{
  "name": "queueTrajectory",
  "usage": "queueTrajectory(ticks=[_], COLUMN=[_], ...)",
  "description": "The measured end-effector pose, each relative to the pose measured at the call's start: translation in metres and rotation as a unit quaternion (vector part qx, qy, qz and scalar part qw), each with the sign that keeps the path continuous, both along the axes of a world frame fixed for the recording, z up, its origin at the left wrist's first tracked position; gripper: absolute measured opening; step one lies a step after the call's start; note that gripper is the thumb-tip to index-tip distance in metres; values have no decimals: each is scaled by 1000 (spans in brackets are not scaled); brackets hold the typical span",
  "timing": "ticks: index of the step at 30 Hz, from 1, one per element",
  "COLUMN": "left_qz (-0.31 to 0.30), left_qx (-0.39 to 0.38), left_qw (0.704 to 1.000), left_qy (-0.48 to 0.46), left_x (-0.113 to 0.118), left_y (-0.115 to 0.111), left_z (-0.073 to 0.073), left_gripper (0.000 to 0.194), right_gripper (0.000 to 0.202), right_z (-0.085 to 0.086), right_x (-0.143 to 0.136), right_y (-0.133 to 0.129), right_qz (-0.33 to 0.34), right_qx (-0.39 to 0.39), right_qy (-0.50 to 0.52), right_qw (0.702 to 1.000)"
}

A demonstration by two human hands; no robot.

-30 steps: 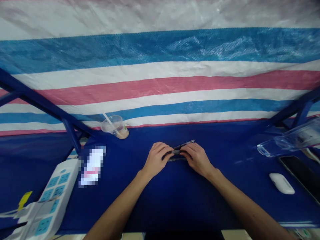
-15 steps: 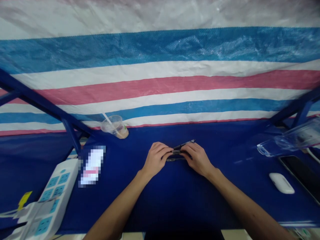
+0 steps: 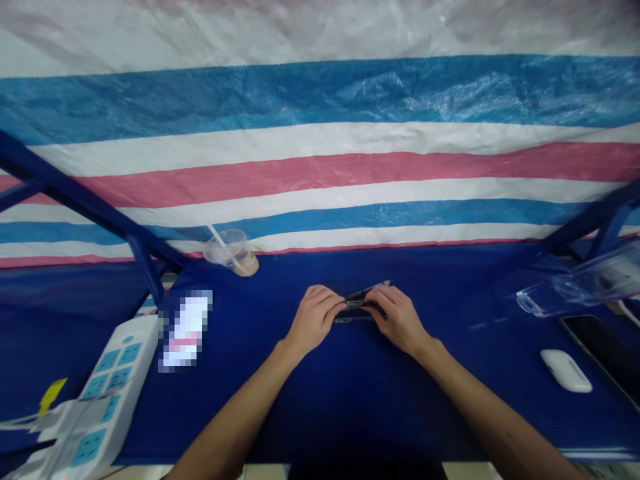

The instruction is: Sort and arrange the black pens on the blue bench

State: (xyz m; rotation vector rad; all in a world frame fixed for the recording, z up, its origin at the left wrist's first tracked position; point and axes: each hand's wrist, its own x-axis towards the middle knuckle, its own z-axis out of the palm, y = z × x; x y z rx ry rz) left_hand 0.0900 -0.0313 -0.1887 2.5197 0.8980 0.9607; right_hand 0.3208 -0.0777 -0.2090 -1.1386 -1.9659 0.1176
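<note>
At the middle of the blue table, my left hand and my right hand are both closed in a pinch on a small dark grey piece. It spans the short gap between the fingertips; its ends are hidden, and its exact kind is too small to make out. Just beyond it, a slim dark pen-like stick slants up to the right, partly behind my right fingers. A second thin dark stick lies nearer to me, its right end under my right hand.
At left are a clear cup with a straw, a pixelated bright screen and a white power strip with plugs. At right are a clear plastic container, a white earbud case and a dark phone. Blue metal bars flank the table.
The whole view shifts slightly. My hands keep the same pinch on the dark grey piece, with hardly any movement.
</note>
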Motion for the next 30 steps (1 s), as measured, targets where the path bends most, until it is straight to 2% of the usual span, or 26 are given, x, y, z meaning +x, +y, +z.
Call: queueTrajectory(ticks=[7,14,22,30], left_qz=[-3,-3,-8,-13], left_qx=[54,22,48,2], left_qw=[998,1000,998,1000], left_qy=[-36,-13,-33,8], left_x=[-3,0,-2,1], left_y=[2,-1,2,0], left_z=[-1,4,2,5], left_gripper=[16,14,12,20], right_gripper=[9,5,10,7], right_z=[3,3,5,-1], right_x=[0,0,0,1], right_y=[0,-1,0,0], right_qz=[17,-7,7,-8], right_qx=[-12,-10,-31,-20], right_qy=[-21,-2,-23,-8], right_qw=[1000,1000,999,1000])
